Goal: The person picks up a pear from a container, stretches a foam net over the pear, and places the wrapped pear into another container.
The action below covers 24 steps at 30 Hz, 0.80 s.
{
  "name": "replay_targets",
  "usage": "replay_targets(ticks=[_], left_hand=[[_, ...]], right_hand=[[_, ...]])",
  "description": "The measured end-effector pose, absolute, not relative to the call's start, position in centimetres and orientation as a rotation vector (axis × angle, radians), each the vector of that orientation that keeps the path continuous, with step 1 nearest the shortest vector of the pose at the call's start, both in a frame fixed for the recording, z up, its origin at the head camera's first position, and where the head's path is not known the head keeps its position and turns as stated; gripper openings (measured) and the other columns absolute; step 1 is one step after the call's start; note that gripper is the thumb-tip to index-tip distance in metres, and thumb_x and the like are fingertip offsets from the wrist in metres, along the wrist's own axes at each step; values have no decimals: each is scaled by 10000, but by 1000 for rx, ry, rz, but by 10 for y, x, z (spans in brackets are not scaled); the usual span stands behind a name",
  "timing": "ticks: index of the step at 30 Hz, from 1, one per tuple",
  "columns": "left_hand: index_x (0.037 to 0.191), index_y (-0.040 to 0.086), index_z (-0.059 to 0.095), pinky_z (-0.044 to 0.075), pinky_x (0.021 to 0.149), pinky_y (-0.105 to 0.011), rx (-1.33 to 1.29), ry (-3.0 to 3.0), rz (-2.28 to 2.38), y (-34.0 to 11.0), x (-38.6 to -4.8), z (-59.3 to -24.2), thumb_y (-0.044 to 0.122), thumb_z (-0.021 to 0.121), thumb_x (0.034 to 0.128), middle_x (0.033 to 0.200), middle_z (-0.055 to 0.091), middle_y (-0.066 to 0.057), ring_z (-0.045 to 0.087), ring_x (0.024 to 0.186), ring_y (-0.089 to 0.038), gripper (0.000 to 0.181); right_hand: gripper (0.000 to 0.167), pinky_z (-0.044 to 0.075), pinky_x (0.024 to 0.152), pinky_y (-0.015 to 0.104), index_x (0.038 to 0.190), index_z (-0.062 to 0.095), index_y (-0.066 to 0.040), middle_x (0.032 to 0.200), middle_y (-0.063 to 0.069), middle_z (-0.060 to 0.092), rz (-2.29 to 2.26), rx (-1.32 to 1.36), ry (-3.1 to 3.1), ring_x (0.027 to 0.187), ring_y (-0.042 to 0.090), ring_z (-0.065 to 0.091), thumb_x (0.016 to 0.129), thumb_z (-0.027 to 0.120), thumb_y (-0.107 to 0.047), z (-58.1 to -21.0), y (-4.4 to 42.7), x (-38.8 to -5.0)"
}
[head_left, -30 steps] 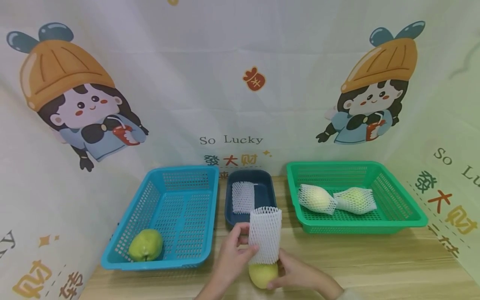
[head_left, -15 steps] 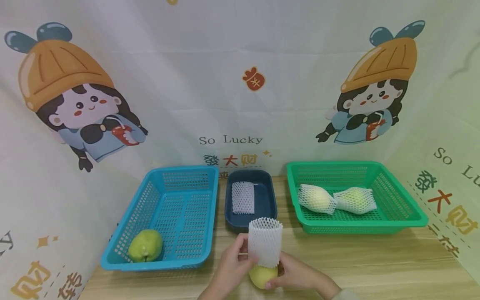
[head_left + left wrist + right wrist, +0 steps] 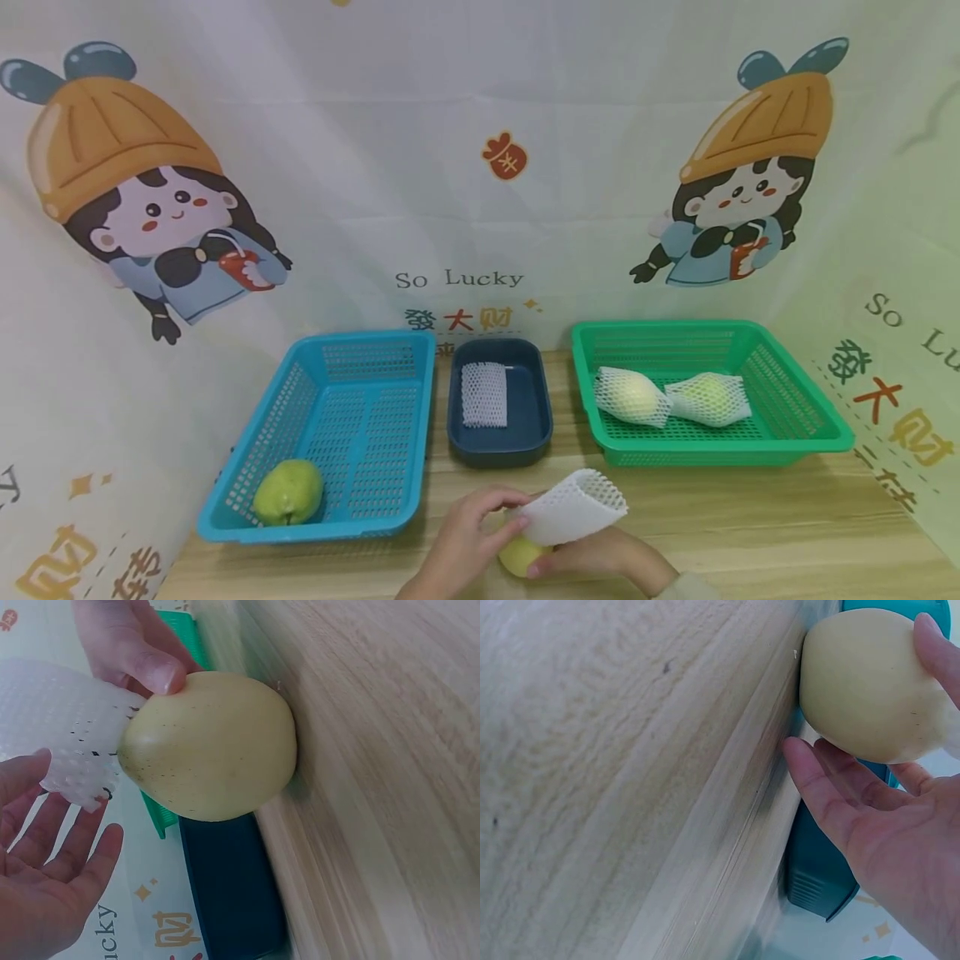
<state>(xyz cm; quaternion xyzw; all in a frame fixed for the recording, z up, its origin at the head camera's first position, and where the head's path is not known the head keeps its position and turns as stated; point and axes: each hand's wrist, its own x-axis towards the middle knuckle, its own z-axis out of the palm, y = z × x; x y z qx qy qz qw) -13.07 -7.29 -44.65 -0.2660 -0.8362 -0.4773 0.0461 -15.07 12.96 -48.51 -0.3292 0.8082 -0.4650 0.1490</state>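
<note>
Firm pear below, limp net tipped over

The pear [image 3: 217, 750] is at the near side of the counter [image 3: 750, 533], rounded end down, on it or just above; I cannot tell which. It should be the weightier of the two, stiff, smooth enough to slide in dry fingers and easy to bruise. It is best taken round its widest part, with spread, gentle pressure.

The net [image 3: 566, 512] looks like light, soft foam mesh that gives readily and might tear if one strand is pulled. Its rim is the place to hold, with thumb one side and fingers the other.

The right hand [image 3: 600, 554] has a fairly wide grip, thumb and fingers on opposite sides of the pear. The left hand [image 3: 472, 529] has a narrow grip, pinching the net near its lower edge, which meets the pear's tapered end.

Half a second ago the net stood upright above the pear; now it leans well over toward the person's right, its far mouth tilted up. The left hand's fingers now arch over the pear's top. The other pear [image 3: 288, 493] lies as before in the blue basket [image 3: 300, 532].
</note>
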Motion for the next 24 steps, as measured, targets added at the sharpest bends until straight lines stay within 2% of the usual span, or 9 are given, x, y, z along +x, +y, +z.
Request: replay_targets(ticks=[3,9,17,20,24], left_hand=[[1020,151,685,504,862,-308,-793,-2550,-1401,-75,-130,-449,286,624,871,993,702,44,640,953,-88,211],[1011,158,683,510,854,-309,-743,-2621,-1357,-81,-132,-456,279,627,868,1002,708,31,647,967,-104,195],[991,116,656,530,816,-320,-766,-2680,-1292,-86,-132,-461,186,646,862,979,712,-17,659,924,-121,147],[1090,94,615,527,820,-325,-803,-2739,-1279,-86,-131,-460,220,682,835,1038,686,-30,636,954,-125,292],[1244,105,527,505,851,-335,-813,-2832,-1217,-83,-129,-457,388,720,782,1166,615,-7,582,1022,-134,575]], right_hand=[[521,455,838,200,1225,517,-42,1149,80,607,-1360,-953,2309,983,-35,520,780,749,-178,-484,129,-150],[533,452,844,213,1218,491,-66,1149,69,583,-1462,-952,2212,991,2,525,773,756,-191,-487,129,-153],[599,455,866,222,1258,477,-67,1189,94,582,-1444,-935,2175,1033,30,532,761,765,-235,-491,128,-158],[598,464,857,229,1263,468,-59,1186,102,582,-1441,-932,2164,1026,39,540,768,758,-229,-490,128,-158],[605,470,858,232,1282,444,-68,1206,108,567,-1455,-928,2132,1044,48,542,780,749,-212,-489,127,-157]])
